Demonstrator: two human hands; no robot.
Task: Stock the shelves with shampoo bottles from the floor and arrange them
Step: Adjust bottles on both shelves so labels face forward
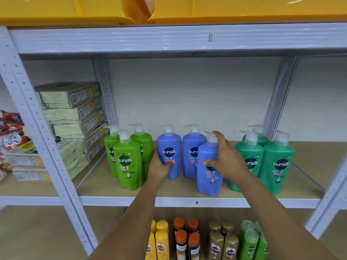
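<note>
Blue shampoo bottles squared up on middle shelf [187,200]

Right hand [226,156] wrapped round front blue bottle [209,177], upright, at 6 o'clock of its rear neighbour; left hand [161,166] gripping rear-left blue bottle [169,149], at 10 o'clock

The lower label of the blue bottle [169,147] is covered by the left hand [160,167], and the label of the nearer blue bottle [209,166] is largely covered by the right hand [225,158]. The fine print on all labels is too small to be read. Below the hands, the small bottles [187,239] are cut off by the bottom edge. Above the hands, the yellow bins [112,10] are cut off by the top edge. Far left of the hands, the red packets [11,128] are cropped and blurred.
</note>
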